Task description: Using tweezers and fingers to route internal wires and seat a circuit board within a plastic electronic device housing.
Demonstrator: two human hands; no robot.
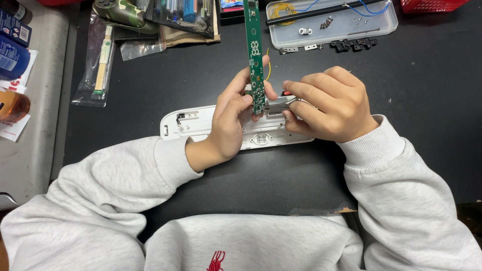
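Nearest the camera, two grey sweatshirt sleeves [95, 200] reach forward over a black work mat [401, 100]. Just beyond the cuffs, a long white plastic housing [191, 123] lies flat on the mat, its inner side up, partly hidden under both hands.

The left hand [228, 118] is closed around the lower end of a narrow green circuit board [255, 55], thumb and fingers pinching its edges; the board stands nearly upright above the housing and runs up out of the picture. The right hand [329, 103] is clenched around small pliers [278, 104] with a red handle tip, and the metal nose of the pliers meets the lower edge of the board beside the left thumb.

Farther back on the right, a clear shallow plastic tray [386, 22] holds a black rod, blue wires, a coil of yellow wire, a few small screws and a small metal bracket. Small black clips [354, 44] and two metal brackets lie on the mat just in front of it.

Back left, a clear bag [93, 65] holds a long pale strip, near a camouflage-patterned game controller [123, 12]. A corner of a red basket [434, 5] shows far right, and bottles [12, 55] stand at the left edge.
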